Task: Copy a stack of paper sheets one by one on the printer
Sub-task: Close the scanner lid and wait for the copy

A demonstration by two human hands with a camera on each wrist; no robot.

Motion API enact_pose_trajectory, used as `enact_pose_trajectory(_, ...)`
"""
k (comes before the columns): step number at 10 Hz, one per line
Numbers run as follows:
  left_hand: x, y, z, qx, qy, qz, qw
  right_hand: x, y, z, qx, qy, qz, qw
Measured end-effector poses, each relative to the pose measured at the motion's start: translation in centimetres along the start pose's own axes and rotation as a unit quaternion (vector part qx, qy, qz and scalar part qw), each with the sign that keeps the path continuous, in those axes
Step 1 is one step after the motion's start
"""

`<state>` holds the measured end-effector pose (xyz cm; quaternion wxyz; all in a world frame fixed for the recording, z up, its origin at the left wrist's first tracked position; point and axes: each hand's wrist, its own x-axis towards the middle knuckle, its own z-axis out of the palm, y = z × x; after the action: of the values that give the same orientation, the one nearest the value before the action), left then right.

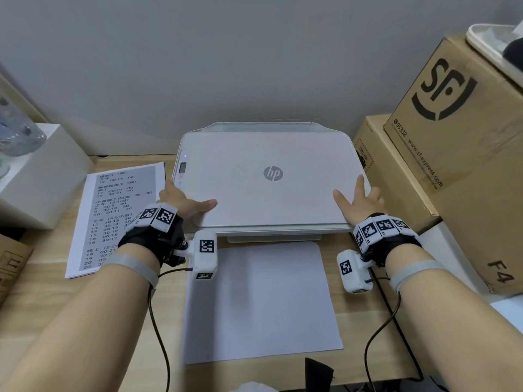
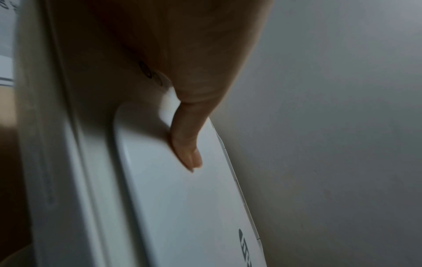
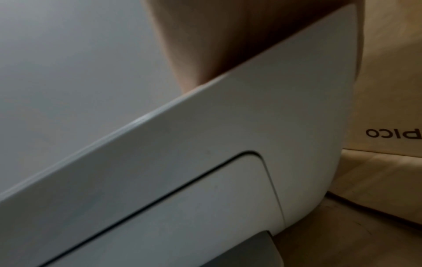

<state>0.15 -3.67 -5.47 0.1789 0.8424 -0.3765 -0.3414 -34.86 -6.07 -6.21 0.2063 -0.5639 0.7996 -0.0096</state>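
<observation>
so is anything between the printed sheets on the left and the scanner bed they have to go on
Yes: the printer's closed white lid covers the scanner bed. The left hand and right hand rest at its front corners. The stack of printed paper sheets lies untouched on the wooden desk left of the printer.

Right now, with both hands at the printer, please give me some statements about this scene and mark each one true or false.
1. The printer lid is down. True.
2. The left hand holds a sheet. False: it rests on the lid's front left corner, thumb on top.
3. A printed sheet lies left of the printer. True.
4. The blank sheet lies on top of the lid. False: it lies on the desk in front of the printer.
5. The right hand rests at the lid's front right corner. True.
</observation>
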Motion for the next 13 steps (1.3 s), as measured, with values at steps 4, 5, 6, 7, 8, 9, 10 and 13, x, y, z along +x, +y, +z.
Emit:
enact_pose_trajectory(4,0.24,-0.3,0.15,0.017,0.007,0.01,1.0,-0.28,0.02,0.27,-0.022,0.028,-0.01,0.999)
enact_pose_trajectory(5,0.26,-0.38,0.26,0.024,0.007,0.014,1.0,-0.29,0.05,0.33,-0.025,0.029,-0.01,0.999)
enact_pose_trajectory(6,0.26,-0.47,0.25,0.023,0.011,0.017,1.0,-0.3,0.03,0.41,-0.027,0.032,-0.01,0.999)
enact_pose_trajectory(7,0.13,-0.4,0.27,0.024,0.015,0.02,0.999,-0.27,0.03,0.46,-0.026,0.034,-0.011,0.999)
enact_pose_trajectory(8,0.05,-0.34,0.35,0.019,0.018,0.022,0.999,-0.27,0.02,0.45,-0.027,0.033,-0.009,0.999)
enact_pose_trajectory(9,0.04,-0.32,0.38,0.02,0.021,0.021,0.999,-0.26,0.05,0.46,-0.028,0.037,-0.01,0.999)
enact_pose_trajectory(10,0.0,-0.29,0.39,0.016,0.021,0.019,0.999,-0.21,0.05,0.44,-0.028,0.033,-0.011,0.999)
enact_pose_trajectory(13,-0.3,-0.22,0.28,0.03,0.02,0.018,0.999,-0.23,0.1,0.48,-0.028,0.032,-0.01,0.999)
